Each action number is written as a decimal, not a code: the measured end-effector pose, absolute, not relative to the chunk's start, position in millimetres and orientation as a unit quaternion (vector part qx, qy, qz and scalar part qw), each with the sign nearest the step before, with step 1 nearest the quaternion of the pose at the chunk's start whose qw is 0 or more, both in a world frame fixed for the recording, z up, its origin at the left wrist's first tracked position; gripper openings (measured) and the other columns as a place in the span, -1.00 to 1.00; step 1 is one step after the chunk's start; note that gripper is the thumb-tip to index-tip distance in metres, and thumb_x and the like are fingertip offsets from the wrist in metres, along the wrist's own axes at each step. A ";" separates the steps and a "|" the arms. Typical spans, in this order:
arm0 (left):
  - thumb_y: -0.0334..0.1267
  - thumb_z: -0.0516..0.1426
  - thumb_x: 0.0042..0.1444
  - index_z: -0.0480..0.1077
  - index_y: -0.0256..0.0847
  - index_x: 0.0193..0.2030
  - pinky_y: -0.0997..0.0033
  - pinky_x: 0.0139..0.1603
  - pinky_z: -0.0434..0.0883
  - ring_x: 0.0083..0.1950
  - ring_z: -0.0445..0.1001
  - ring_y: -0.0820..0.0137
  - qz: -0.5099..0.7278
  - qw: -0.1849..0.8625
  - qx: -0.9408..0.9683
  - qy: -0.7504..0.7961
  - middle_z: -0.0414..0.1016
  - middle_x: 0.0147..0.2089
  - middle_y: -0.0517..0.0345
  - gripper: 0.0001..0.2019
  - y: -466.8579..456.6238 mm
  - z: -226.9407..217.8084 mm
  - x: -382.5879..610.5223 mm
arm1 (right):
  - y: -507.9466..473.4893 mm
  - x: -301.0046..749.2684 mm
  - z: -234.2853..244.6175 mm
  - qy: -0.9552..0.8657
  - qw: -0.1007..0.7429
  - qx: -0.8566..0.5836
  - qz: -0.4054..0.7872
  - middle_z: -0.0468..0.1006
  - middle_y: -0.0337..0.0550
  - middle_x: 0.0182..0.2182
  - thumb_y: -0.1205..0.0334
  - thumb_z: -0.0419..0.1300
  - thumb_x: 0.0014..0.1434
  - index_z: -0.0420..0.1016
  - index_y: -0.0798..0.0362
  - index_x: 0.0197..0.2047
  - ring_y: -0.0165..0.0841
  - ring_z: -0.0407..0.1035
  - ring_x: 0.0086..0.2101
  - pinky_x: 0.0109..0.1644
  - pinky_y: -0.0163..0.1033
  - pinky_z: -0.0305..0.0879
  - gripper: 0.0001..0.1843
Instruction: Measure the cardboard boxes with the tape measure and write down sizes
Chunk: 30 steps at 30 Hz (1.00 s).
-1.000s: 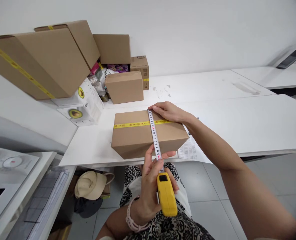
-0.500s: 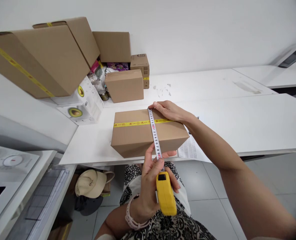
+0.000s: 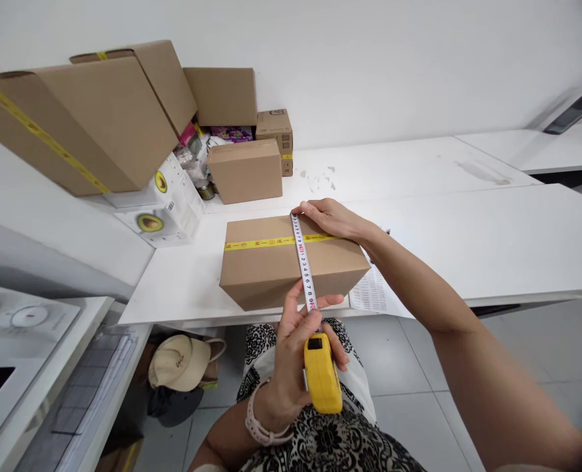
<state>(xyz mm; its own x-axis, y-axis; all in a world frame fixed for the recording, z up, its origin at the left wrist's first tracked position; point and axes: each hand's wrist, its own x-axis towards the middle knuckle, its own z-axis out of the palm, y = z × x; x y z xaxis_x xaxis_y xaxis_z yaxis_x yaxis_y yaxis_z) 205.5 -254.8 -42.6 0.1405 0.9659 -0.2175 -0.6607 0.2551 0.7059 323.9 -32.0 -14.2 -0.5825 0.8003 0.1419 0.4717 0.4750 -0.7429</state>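
Observation:
A cardboard box with yellow printed tape along its top lies on the table near the front edge. Across its top runs the white blade of a yellow tape measure, drawn out from the far edge to past the near edge. My left hand is closed around the yellow case in front of the table, its thumb on the blade and its fingertips by the box's near edge. My right hand rests on the far part of the box top and pinches the blade's end at the far edge.
The white table bears a printed sheet right of the box. At the back left are a smaller carton, avocado-printed boxes and a large box on top. A microwave stands left; a beige cap hangs below.
The yellow case in my left hand has shifted slightly up and to the left. My right hand holds its place at the box's far edge.

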 end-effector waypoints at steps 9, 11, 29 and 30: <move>-0.24 0.16 0.29 0.29 0.10 0.26 0.52 -0.65 0.41 -0.55 0.47 0.52 0.706 0.439 0.337 0.443 0.54 0.21 0.07 -0.59 -286.6 -34.9 134.0 | -77.5 388.2 -1.8 -0.711 0.479 -0.429 0.285 0.42 -0.12 0.27 -0.29 -0.05 0.36 0.41 -0.20 0.28 -0.08 0.28 0.26 0.29 0.13 0.30 -0.40; -0.21 0.22 0.22 0.35 0.06 0.21 0.47 -0.64 0.42 -0.53 0.47 0.51 0.706 0.367 0.322 0.513 0.41 0.35 0.05 -0.59 -281.9 -35.5 98.8 | -93.9 408.5 -22.8 -0.680 0.459 -0.479 0.313 0.46 -0.06 0.24 -0.31 -0.01 0.33 0.43 -0.19 0.26 -0.02 0.33 0.23 0.25 0.19 0.34 -0.39; -0.25 0.28 -0.05 0.25 -0.16 0.09 0.52 -0.65 0.22 -0.67 0.31 0.51 0.517 0.490 0.411 0.568 0.43 -0.48 0.39 -0.46 -161.6 -68.4 15.4 | -106.4 389.7 -74.0 -0.717 0.326 -0.308 0.533 0.14 -0.17 0.44 -0.06 0.17 0.31 0.02 -0.25 0.50 -0.08 0.05 0.40 0.37 0.16 0.25 -0.23; -0.25 0.29 -0.05 0.25 -0.16 0.08 0.52 -0.64 0.22 -0.67 0.31 0.52 0.519 0.490 0.408 0.569 0.41 -0.48 0.40 -0.47 -162.4 -75.3 13.9 | -105.4 389.1 -82.0 -0.721 0.333 -0.309 0.523 0.11 -0.17 0.45 -0.04 0.16 0.31 -0.01 -0.25 0.51 -0.07 0.03 0.40 0.36 0.16 0.26 -0.22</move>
